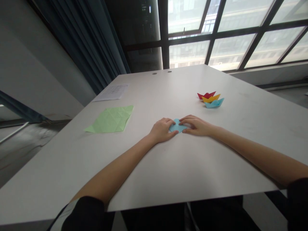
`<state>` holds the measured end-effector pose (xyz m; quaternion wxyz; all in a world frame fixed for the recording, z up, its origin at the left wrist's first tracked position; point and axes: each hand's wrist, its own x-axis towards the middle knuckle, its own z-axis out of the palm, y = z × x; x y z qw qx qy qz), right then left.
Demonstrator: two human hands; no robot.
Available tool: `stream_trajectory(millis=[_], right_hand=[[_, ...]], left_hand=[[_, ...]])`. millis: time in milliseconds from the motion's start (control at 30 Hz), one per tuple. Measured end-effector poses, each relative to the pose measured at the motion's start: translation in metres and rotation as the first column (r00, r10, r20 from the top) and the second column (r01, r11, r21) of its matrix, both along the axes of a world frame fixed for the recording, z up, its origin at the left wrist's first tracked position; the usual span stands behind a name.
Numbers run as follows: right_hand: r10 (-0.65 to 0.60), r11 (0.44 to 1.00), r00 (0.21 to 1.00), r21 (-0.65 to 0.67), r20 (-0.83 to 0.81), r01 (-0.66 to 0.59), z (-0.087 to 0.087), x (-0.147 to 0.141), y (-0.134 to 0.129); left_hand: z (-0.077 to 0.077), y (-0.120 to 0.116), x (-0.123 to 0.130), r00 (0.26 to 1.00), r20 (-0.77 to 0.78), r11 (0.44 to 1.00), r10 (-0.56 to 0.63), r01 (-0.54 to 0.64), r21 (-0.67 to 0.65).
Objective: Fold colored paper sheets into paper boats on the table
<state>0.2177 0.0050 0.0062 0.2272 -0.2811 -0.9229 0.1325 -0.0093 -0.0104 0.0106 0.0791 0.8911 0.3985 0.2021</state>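
Observation:
A small folded piece of light blue paper [177,127] lies on the white table, between my two hands. My left hand [163,130] holds its left side, with the thumb along the near edge and the fingers over the top. From the right, my right hand [195,125] grips the other side, its fingertips on the upper part and the thumb at the lower right edge. Parts of the paper are covered by my fingers. Beyond my right hand stand three folded paper boats: a red one [206,95], a yellow one [211,98] and a light blue one [214,103].
A creased sheet of light green paper [110,119] lies to the left. Farther back on that side is a printed white sheet [112,92]. The white table [168,170] reaches toward the windows, with a blue curtain [89,41] at the far left.

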Motion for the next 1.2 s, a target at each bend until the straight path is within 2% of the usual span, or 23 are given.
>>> stream_trajectory(millis=[300,467,633,767,967,1067,1200], right_hand=[[-0.043,0.999,0.999,0.002,0.003,0.043,-0.002,0.000,0.001],[-0.111,0.993,0.994,0.024,0.003,0.111,-0.004,-0.001,0.001],[-0.193,0.981,0.980,-0.010,-0.044,0.193,-0.002,-0.004,-0.002],[-0.223,0.972,0.964,-0.105,-0.142,0.210,0.004,-0.010,-0.008],[-0.236,0.931,0.931,-0.340,-0.278,0.135,0.008,-0.019,-0.016],[-0.315,0.891,0.869,-0.435,-0.382,0.132,0.004,-0.019,-0.011],[-0.431,0.828,0.801,-0.535,-0.415,0.168,0.000,-0.017,-0.003]], left_hand=[[0.002,-0.002,-0.002,0.998,-0.039,0.998,-0.053,0.054,0.017],[0.001,-0.002,-0.001,0.998,-0.046,0.999,-0.035,0.036,0.031],[-0.001,0.001,-0.001,0.996,0.088,1.000,-0.018,0.020,-0.021],[-0.002,0.002,0.003,0.966,0.254,0.993,0.045,-0.017,-0.113],[-0.003,0.003,0.005,0.879,0.453,0.975,0.149,-0.055,-0.213],[-0.001,0.004,0.002,0.821,0.560,0.983,0.112,-0.011,-0.182],[0.001,0.003,0.002,0.783,0.622,0.994,-0.021,0.083,-0.072]])
